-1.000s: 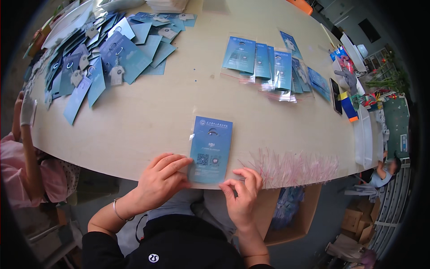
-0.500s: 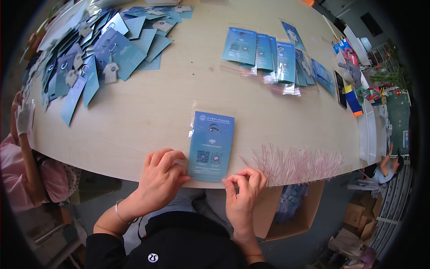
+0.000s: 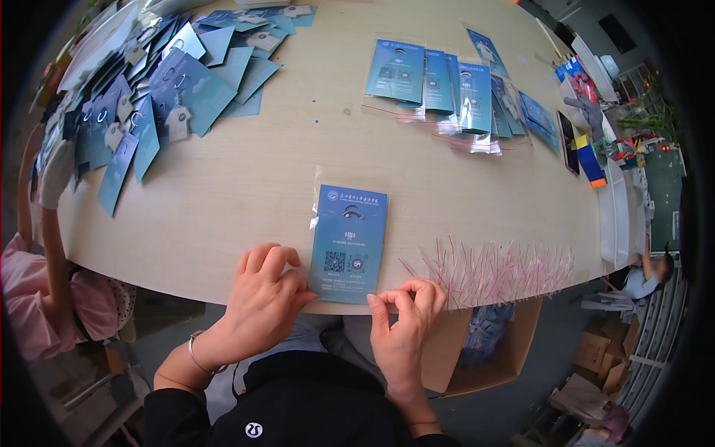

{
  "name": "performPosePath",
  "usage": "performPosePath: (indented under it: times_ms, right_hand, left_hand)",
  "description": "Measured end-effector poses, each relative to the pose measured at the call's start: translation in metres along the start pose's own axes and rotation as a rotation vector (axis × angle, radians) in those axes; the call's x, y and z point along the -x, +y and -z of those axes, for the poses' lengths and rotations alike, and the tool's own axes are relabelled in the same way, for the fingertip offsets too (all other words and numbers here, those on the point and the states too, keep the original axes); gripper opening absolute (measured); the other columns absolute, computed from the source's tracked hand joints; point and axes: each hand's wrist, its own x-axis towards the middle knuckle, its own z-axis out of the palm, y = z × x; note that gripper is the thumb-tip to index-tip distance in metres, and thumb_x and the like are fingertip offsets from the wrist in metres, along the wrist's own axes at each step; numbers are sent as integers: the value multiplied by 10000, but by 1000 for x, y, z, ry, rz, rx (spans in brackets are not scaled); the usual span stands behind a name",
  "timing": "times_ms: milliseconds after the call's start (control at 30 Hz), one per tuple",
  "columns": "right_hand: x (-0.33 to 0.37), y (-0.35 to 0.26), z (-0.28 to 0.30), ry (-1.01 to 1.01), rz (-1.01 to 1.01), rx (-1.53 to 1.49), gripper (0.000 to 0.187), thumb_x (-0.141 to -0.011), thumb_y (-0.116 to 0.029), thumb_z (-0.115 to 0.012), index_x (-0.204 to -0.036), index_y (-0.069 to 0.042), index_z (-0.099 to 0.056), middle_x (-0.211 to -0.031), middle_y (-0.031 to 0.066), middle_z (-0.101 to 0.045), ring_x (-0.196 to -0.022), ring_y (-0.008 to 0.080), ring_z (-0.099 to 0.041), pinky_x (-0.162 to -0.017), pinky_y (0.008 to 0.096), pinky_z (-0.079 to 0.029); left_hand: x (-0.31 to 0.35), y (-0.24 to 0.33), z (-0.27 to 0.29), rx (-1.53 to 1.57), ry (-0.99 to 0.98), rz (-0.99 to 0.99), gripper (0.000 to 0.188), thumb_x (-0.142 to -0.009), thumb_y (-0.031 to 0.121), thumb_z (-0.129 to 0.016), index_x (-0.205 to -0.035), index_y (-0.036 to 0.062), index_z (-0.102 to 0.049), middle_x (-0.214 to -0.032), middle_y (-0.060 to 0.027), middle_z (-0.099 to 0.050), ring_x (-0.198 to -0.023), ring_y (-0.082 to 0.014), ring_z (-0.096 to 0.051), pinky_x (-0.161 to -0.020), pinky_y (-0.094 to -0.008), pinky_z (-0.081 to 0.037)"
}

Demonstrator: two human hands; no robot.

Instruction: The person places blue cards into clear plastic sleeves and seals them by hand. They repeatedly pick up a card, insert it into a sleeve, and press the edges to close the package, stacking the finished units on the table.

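A blue printed card [image 3: 348, 238] lies in a clear plastic bag [image 3: 379, 182] at the table's near edge, upright to me. A metal ring shows through the curved slot near the card's top. My left hand [image 3: 267, 287] pinches the bag's lower left corner, fingers curled. At the lower right corner my right hand [image 3: 406, 313] has thumb and forefinger closed on the bag's edge. To the right of that hand, a row of clear bags with red strips [image 3: 499, 274] lies overlapped along the table edge.
At the far left is a heap of blue cards [image 3: 197, 93] with shirt-shaped keychains. Several bagged cards [image 3: 395, 71] lie at the far right, near a phone [image 3: 567, 141] and white bins [image 3: 614, 216]. A co-worker's gloved hand [image 3: 57, 175] is at left. Below the table stands a cardboard box [image 3: 514, 350].
The co-worker's gloved hand at the left has moved up to the heap of cards. My hands and the bagged card are almost unmoved; the view has shifted slightly.
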Motion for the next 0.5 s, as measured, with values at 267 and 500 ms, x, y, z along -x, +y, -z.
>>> performPosePath:
  times_ms: [267,500]
  right_hand:
    - [1,-1,-3,24,-20,8,204,-769,-167,-813,-797,-94,-624,-988,88,-516,-1088,322,-458,-948,479,-351]
    - [1,-4,-5,80,-73,22,285,-755,-171,-825,-911,-109,-595,-1060,99,-485,-1135,332,-439,-962,511,-323]
  left_hand:
    - [0,5,-4,-10,50,55,196,-708,33,-769,-828,49,-615,-1068,-124,-533,-1068,-362,-502,-913,-455,-406]
    - [-2,7,-13,63,214,204,164,-714,90,-795,-796,90,-653,-1017,-85,-532,-995,-302,-498,-853,-411,-374]
